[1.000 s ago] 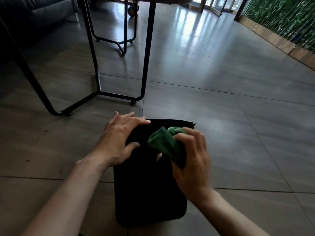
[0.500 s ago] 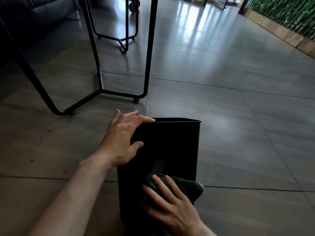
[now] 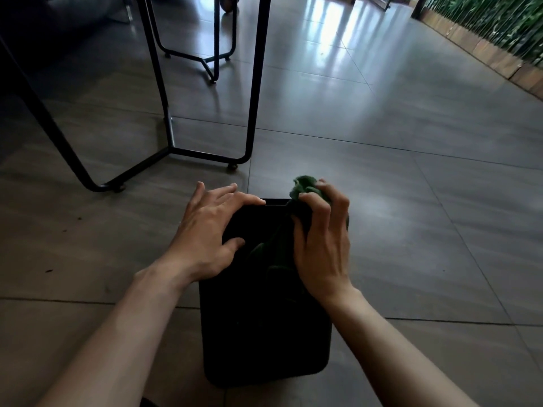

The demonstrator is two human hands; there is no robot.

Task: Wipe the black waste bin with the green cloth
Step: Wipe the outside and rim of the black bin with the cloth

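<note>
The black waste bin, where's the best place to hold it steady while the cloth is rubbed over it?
Hold the black waste bin at its far rim, reaching from the left, judging by its pose. It lies on its side on the floor, broad face up. The left hand already presses flat near that edge, leaving the right hand free to work the green cloth.

No text, label, brand or number can be read anywhere.

A lounge or lobby-like indoor space: large glossy grey floor tiles (image 3: pixel 367 118), black metal furniture legs (image 3: pixel 255 83), a dark sofa (image 3: pixel 58 13) beyond them, and a green plant wall (image 3: pixel 499 22) opposite.
</note>
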